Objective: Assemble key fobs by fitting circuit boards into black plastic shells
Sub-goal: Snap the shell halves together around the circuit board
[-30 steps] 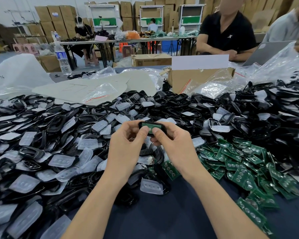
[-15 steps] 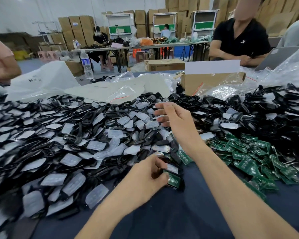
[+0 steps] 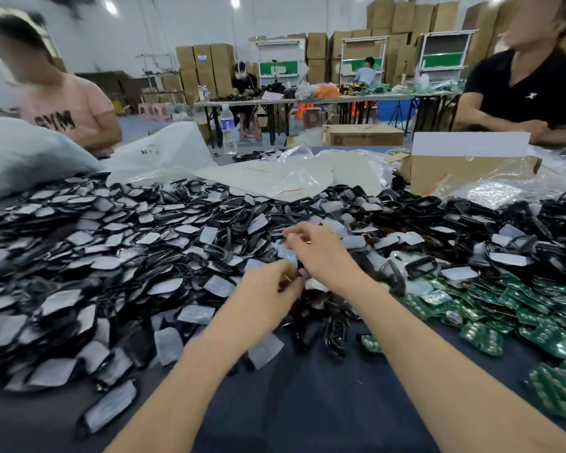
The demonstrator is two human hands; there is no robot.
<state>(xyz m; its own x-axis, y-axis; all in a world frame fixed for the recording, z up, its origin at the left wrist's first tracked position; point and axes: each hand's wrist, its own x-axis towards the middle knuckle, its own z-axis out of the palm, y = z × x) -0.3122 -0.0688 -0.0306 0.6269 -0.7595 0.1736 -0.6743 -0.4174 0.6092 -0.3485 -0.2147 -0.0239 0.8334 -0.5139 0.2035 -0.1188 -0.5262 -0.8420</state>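
Black plastic shells [image 3: 183, 266]: loose heap across the left and middle of the table [image 3: 307, 407], mixed through with translucent button pads [image 3: 195, 313]; long axes lie every way, with no common heading; one shell [image 3: 335, 335] at the near edge of the heap lies on the dark cloth with its long axis running away from the wearer.

Circuit boards [image 3: 520, 308]: green heap on the right of the table, touching the shell heap; jumbled flat and overlapping, many with round contacts uppermost; a single board [image 3: 371, 343] lies apart from the heap, just beside the near shell.

Left hand [image 3: 268, 299]: over the near edge of the shell heap; fingers curled in toward the thumb; motion blur hides whether anything is pinched, so the grip cannot be told.

Right hand [image 3: 324, 253]: just beyond the left hand, knuckles up, fingers bent down among shells and pads; grip likewise cannot be told.

Writing: pink shirt [image 3: 72, 109] on the person at left, dark capitals ending "YM", first letter unclear; white plastic bag [image 3: 164, 152], dark print too blurred to read; black shirt [image 3: 530, 83] on the person at right, small white chest mark; water bottle [image 3: 228, 132], blue label, unreadable.
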